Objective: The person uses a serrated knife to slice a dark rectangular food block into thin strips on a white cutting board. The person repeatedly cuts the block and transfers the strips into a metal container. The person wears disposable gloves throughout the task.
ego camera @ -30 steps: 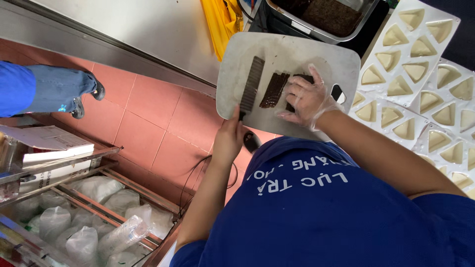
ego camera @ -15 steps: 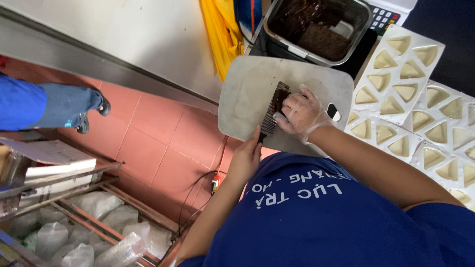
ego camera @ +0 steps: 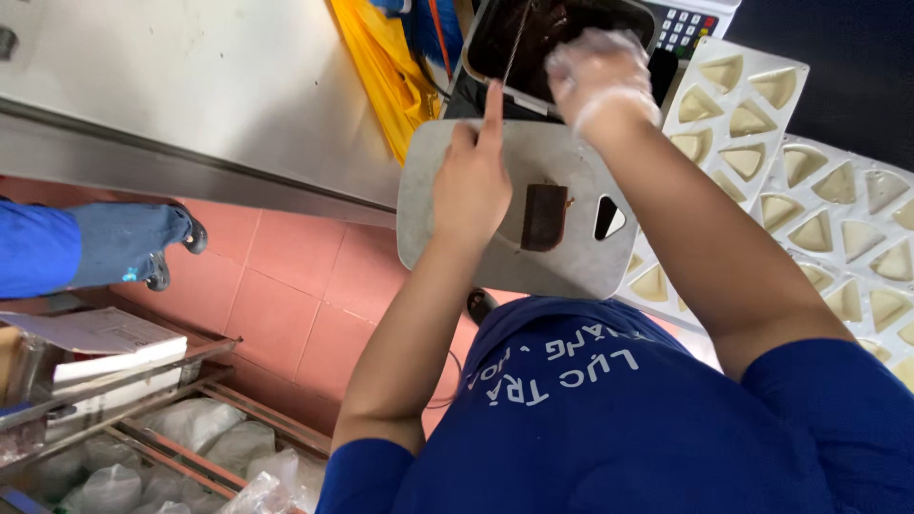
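- Stainless steel made up the counter [ego camera: 190,86] at the top of the view, with salmon-pink floor tiles [ego camera: 286,295] below its edge
- A dark brown slab [ego camera: 545,217] lay on a pale grey cutting board [ego camera: 571,271], close to the board's handle hole
- The bare left hand [ego camera: 471,181] hovered over the board just left of the slab, fingers curled and the forefinger stretched toward a thin blade [ego camera: 514,43] that ran up over the tray; whether it gripped the blade could not be told
- The right hand [ego camera: 600,71], in a clear plastic glove, was loosely cupped at the rim of a metal tray [ego camera: 481,48] filled with the same dark brown stuff; what it held, if anything, could not be made out
- A scale keypad [ego camera: 687,27] showed just behind the tray
- White moulded trays [ego camera: 838,219] with wedge-shaped pockets lay to the right of the board, part of one tucked under it
- A yellow cloth [ego camera: 381,67] hung left of the metal tray
- Another person's blue-clad leg and shoe [ego camera: 114,252] stood on the tiles at far left
- A metal rack [ego camera: 124,381] at lower left carried paper sheets and clear filled bags
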